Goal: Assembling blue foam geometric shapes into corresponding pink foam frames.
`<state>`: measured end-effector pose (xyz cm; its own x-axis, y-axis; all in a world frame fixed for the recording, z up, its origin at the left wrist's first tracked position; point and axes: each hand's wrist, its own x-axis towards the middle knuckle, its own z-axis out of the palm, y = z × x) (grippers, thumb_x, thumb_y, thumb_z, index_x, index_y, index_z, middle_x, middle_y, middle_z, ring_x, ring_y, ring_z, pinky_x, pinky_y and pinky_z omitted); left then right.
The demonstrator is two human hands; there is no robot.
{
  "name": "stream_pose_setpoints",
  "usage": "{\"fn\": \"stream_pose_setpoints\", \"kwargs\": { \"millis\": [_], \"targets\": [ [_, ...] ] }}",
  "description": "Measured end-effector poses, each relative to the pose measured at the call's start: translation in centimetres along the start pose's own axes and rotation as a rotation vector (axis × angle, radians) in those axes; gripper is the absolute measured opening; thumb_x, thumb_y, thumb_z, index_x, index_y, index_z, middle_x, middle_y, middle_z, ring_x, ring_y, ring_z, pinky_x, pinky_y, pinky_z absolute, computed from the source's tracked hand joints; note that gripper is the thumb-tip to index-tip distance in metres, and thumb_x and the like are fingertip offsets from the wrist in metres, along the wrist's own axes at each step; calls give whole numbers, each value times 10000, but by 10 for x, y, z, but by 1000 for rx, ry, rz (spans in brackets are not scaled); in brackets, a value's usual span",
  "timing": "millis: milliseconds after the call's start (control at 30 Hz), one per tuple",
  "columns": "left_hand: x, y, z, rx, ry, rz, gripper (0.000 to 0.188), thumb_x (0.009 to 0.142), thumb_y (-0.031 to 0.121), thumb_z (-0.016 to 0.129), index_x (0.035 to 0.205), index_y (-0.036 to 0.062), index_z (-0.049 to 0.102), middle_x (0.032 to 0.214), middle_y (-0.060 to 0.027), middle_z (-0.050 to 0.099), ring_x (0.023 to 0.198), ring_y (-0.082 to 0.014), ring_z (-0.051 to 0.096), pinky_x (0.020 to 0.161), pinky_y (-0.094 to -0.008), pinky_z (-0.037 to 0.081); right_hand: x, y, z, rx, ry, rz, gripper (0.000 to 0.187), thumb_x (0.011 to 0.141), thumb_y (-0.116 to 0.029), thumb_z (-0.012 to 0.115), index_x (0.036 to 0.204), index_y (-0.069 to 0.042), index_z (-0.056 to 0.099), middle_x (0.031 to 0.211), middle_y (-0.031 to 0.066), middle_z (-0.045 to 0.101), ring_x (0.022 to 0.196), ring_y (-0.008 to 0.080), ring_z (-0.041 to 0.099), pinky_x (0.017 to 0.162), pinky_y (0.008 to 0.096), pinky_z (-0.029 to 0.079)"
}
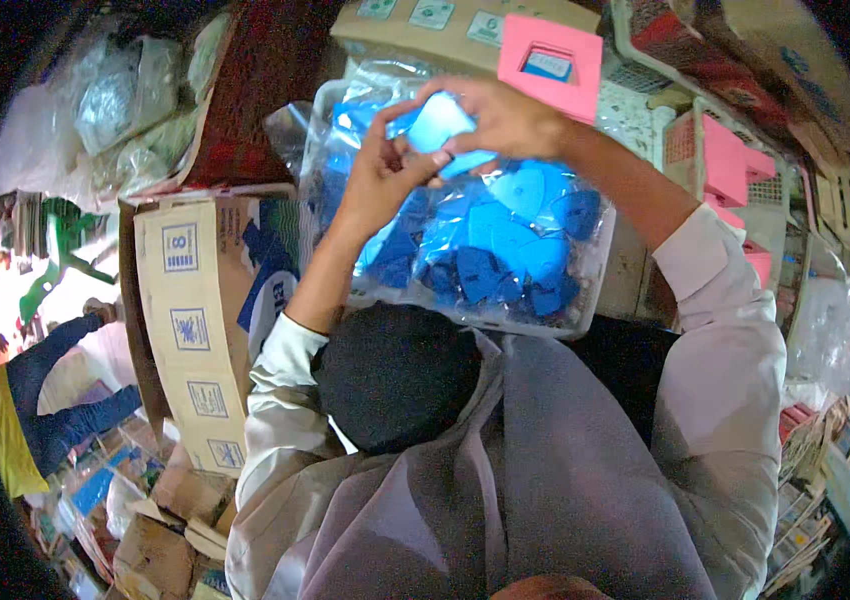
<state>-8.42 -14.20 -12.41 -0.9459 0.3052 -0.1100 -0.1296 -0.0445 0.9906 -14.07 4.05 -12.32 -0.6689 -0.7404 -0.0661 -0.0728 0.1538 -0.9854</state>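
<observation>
Both my hands are raised over the far part of a translucent plastic crate (585, 325), closed on one light-blue flat piece (440, 120). My left hand (382, 180) has its fingers and thumb at the left and lower edges of the piece. From the right, my right hand (510, 118) pinches it with the thumb on its face. Below them the crate holds many blue flat shaped pieces (505, 235), some in dark blue, with clear plastic bags among them. What material they are is hard to tell.
A pink square frame (580, 85) lies beyond my right hand, near a long cardboard box (445, 30). Pink pieces (723, 165) sit in a crate at right. A tall cardboard box (195, 330) stands left. Further left is a person in yellow (3, 430).
</observation>
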Motion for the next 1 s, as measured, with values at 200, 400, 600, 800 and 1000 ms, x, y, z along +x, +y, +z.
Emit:
{"fn": "stream_pose_setpoints", "kwargs": {
  "millis": [200,400,600,800,1000],
  "targets": [
    [94,-9,19,490,-315,123,412,785,124,613,1142,20,437,701,-45,561,627,-107,558,577,-244,460,-47,15,-147,-174,602,73,432,658,9,611,1060,-56,468,853,93,549,659,180,586,488,291,502],
    [185,-56,32,864,-20,180,542,588,395,740,914,-9,580,799,-160,626,730,-262,613,656,-345,476,-44,37,-152,-160,844,283,400,713,-48,635,1078,-44,469,861,70,579,735,156,566,556,277,483],
    [196,-53,42,1065,52,79,537,548,544,707,729,41,656,749,-144,634,696,-260,618,651,-335,480,-53,50,-148,31,783,333,346,672,-44,675,983,-39,524,775,68,562,581,133,547,453,254,466],
    [186,-27,44,-53,-82,-236,338,673,174,731,920,15,562,745,-112,626,633,-189,611,541,-281,487,-63,54,-146,282,706,294,300,735,-106,660,1000,-63,527,781,33,574,690,112,559,576,241,477],
    [168,-18,61,-189,-82,-166,320,708,62,691,958,-9,504,776,-114,618,645,-161,605,567,-259,503,-56,51,-134,221,814,225,242,694,-64,660,923,-51,582,707,29,583,628,121,563,528,252,469]
  ]
}}
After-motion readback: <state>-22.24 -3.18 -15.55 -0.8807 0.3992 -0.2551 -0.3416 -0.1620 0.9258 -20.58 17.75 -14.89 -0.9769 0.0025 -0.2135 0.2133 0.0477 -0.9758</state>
